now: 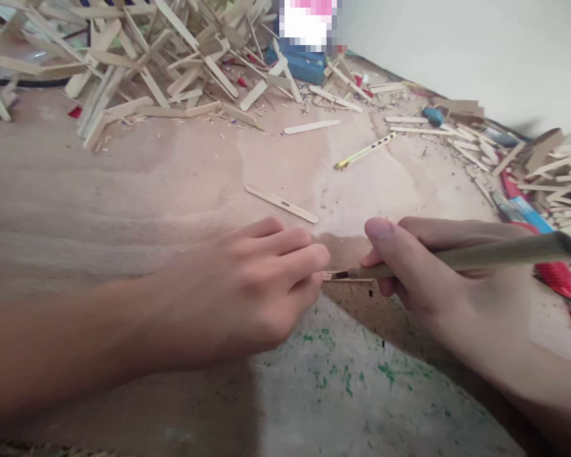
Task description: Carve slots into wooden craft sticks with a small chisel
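Note:
My right hand (438, 279) is closed round a long olive-coloured handled tool (495, 252), whose dark narrow tip points left. That tip touches a thin wooden stick (361, 279) lying flat on the wooden table (181, 178). My left hand (276, 279) presses on the left end of this stick with its fingers curled together, hiding that end. Just beyond my left hand lies another wooden stick (266, 198) with a small slot near its middle.
A large heap of wooden sticks (147, 57) fills the back left. Near the wall stands a blue block (299, 63). A yellow pencil-like stick (366, 151) lies behind my hands. More sticks (566, 184) and red-and-blue tools (533, 216) are at the right.

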Demonstrator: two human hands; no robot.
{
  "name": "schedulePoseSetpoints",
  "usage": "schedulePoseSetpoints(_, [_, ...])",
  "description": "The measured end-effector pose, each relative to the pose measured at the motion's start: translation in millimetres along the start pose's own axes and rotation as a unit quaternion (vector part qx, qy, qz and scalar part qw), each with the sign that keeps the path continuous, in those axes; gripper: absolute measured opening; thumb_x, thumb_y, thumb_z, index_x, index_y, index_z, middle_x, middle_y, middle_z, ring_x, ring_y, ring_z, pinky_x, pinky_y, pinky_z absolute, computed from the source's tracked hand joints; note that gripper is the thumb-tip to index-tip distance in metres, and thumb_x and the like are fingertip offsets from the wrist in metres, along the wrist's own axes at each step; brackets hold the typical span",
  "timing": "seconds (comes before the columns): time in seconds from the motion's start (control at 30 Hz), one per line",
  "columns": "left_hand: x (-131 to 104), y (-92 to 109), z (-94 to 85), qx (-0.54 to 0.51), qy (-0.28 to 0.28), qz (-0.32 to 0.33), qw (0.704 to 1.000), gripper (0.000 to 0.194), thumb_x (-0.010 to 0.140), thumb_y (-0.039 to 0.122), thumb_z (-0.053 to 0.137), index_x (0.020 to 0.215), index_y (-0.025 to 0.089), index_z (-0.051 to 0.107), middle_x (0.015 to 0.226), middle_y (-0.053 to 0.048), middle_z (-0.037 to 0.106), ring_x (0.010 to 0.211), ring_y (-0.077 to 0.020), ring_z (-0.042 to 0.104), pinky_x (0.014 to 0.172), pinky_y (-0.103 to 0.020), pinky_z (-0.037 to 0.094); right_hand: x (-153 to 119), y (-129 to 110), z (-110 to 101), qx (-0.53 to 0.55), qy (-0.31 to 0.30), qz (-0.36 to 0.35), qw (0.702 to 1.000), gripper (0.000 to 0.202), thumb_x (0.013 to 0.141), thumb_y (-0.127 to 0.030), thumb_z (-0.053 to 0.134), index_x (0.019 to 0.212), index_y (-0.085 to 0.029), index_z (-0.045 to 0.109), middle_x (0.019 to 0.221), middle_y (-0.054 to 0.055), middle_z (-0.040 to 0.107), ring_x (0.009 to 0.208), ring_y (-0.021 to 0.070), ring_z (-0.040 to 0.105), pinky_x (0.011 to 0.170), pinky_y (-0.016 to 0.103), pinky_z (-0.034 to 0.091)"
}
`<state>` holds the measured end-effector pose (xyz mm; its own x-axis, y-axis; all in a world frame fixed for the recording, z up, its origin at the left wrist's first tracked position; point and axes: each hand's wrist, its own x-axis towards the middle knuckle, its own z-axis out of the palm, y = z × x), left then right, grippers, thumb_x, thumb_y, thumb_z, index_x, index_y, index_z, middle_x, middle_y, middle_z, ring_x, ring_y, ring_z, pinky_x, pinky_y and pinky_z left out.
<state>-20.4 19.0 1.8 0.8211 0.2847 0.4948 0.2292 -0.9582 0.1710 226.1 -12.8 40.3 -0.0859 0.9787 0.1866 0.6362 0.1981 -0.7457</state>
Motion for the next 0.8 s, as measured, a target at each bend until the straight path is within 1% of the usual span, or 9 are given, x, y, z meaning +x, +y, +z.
schedulePoseSetpoints(0.07, [0.4, -0.1, 0.4, 0.001, -0.002, -0.003, 1.000, 0.033, 0.114, 0.004, 0.056, 0.094, 0.010, 0.082, 0.085, -0.005, 0.066, 0.079, -0.0207, 0.054, 0.073, -0.040, 0.047, 0.0, -0.3, 0.3, -0.011, 0.005, -0.004, 1.000, 0.045, 0.111, -0.043, 0.079, 0.071, -0.022, 0.079, 0.050, -0.002, 0.058, 0.041, 0.0083, 0.045, 0.037, 0.027, 0.028])
schedulePoseSetpoints(0.13, [0.4, 0.0, 1.2, 0.002, 0.003, -0.006, 1.000, 0.032, 0.113, 0.004, 0.057, 0.094, 0.010, 0.081, 0.086, -0.005, 0.067, 0.080, -0.0207, 0.055, 0.072, -0.040, 0.047, -0.1, -3.9, 0.9, -0.024, 0.004, -0.019, 1.000, 0.045, 0.110, -0.039, 0.079, 0.069, -0.022, 0.076, 0.050, -0.002, 0.058, 0.041, 0.0087, 0.045, 0.036, 0.027, 0.028])
schedulePoseSetpoints(0.27, [-0.2, 1.7, 1.8, -0.005, 0.000, -0.003, 1.000, 0.031, 0.115, 0.006, 0.057, 0.093, 0.010, 0.078, 0.093, -0.006, 0.072, 0.083, -0.0202, 0.061, 0.077, -0.039, 0.052, 2.0, -18.3, 1.8, -0.063, -0.062, -0.060, 0.994, 0.061, 0.114, -0.032, 0.070, 0.055, -0.021, 0.057, 0.047, -0.002, 0.045, 0.041, 0.0077, 0.038, 0.039, 0.026, 0.030])
schedulePoseSetpoints(0.3, [-0.3, 2.3, 1.4, -0.003, -0.002, -0.003, 1.000, 0.032, 0.116, 0.007, 0.057, 0.092, 0.010, 0.077, 0.093, -0.006, 0.072, 0.085, -0.0201, 0.063, 0.079, -0.039, 0.053, 3.2, -21.0, 1.7, -0.075, -0.076, -0.059, 0.992, 0.062, 0.115, -0.031, 0.069, 0.055, -0.020, 0.056, 0.047, -0.002, 0.043, 0.042, 0.0076, 0.038, 0.039, 0.025, 0.029])
schedulePoseSetpoints(0.4, [0.0, 3.8, -0.2, 0.006, -0.003, -0.007, 1.000, 0.032, 0.115, 0.007, 0.059, 0.088, 0.011, 0.075, 0.092, -0.006, 0.072, 0.085, -0.0199, 0.064, 0.078, -0.037, 0.054, 6.7, -19.5, 0.6, -0.048, -0.077, -0.011, 0.996, 0.055, 0.113, -0.029, 0.071, 0.059, -0.020, 0.066, 0.047, -0.002, 0.048, 0.042, 0.0074, 0.041, 0.038, 0.025, 0.026])
schedulePoseSetpoints(0.53, [1.1, 3.9, -0.8, -0.008, -0.003, -0.012, 1.000, 0.035, 0.112, -0.001, 0.052, 0.091, 0.010, 0.078, 0.088, -0.006, 0.069, 0.081, -0.0218, 0.058, 0.073, -0.040, 0.052, 6.1, 2.6, -0.1, 0.110, -0.054, 0.097, 0.988, 0.044, 0.109, -0.040, 0.080, 0.070, -0.019, 0.079, 0.047, -0.002, 0.059, 0.035, 0.0071, 0.046, 0.033, 0.022, 0.028])
schedulePoseSetpoints(0.6, [1.0, 3.7, -0.2, -0.017, -0.003, -0.013, 1.000, 0.035, 0.111, -0.003, 0.051, 0.097, 0.008, 0.080, 0.089, -0.007, 0.068, 0.082, -0.0231, 0.057, 0.074, -0.042, 0.052, 4.0, 13.6, -0.2, 0.154, -0.054, 0.123, 0.979, 0.044, 0.107, -0.046, 0.082, 0.072, -0.019, 0.080, 0.049, -0.001, 0.063, 0.034, 0.0076, 0.048, 0.031, 0.021, 0.030])
schedulePoseSetpoints(0.67, [0.3, 3.8, 0.3, -0.017, -0.007, -0.017, 1.000, 0.030, 0.110, -0.002, 0.055, 0.099, 0.008, 0.081, 0.089, -0.007, 0.067, 0.084, -0.0234, 0.056, 0.074, -0.042, 0.051, 2.4, 20.0, -1.1, 0.183, -0.068, 0.140, 0.971, 0.044, 0.105, -0.047, 0.084, 0.072, -0.019, 0.081, 0.051, 0.000, 0.065, 0.035, 0.0084, 0.052, 0.032, 0.019, 0.034])
schedulePoseSetpoints(0.8, [-0.4, 4.4, -0.9, -0.018, -0.019, -0.027, 0.999, 0.026, 0.110, -0.001, 0.060, 0.098, 0.009, 0.082, 0.089, -0.006, 0.066, 0.084, -0.0228, 0.055, 0.075, -0.042, 0.049, 3.8, 21.9, -5.2, 0.219, -0.094, 0.169, 0.956, 0.044, 0.105, -0.049, 0.085, 0.074, -0.018, 0.083, 0.055, 0.003, 0.068, 0.039, 0.0088, 0.057, 0.036, 0.017, 0.041])
